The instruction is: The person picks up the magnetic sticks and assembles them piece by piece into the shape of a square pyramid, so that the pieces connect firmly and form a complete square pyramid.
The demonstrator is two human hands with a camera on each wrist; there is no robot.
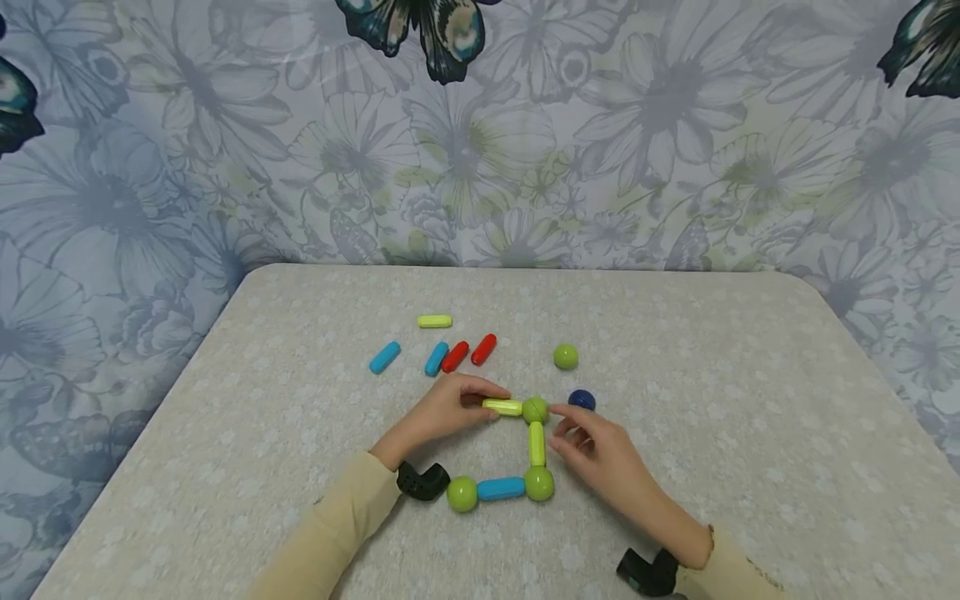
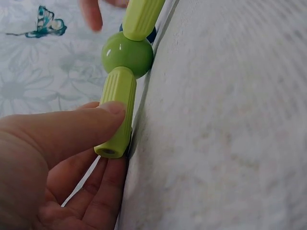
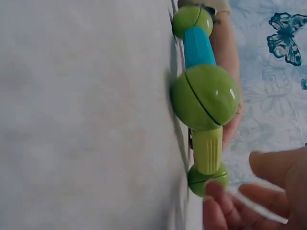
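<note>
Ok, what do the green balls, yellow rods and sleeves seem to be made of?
Green balls: probably glossy plastic, given the bright highlights and seam lines. Yellow rods: likely plastic too, semi-gloss, with molded-looking ridges. Sleeves: apparently matte fabric, as they wrap the arms softly without shine; fibre unclear.

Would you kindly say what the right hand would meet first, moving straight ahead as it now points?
Most likely the green ball just beyond the right hand, before the yellow-green rod that the left hand holds; depth leaves any gap uncertain.
</note>
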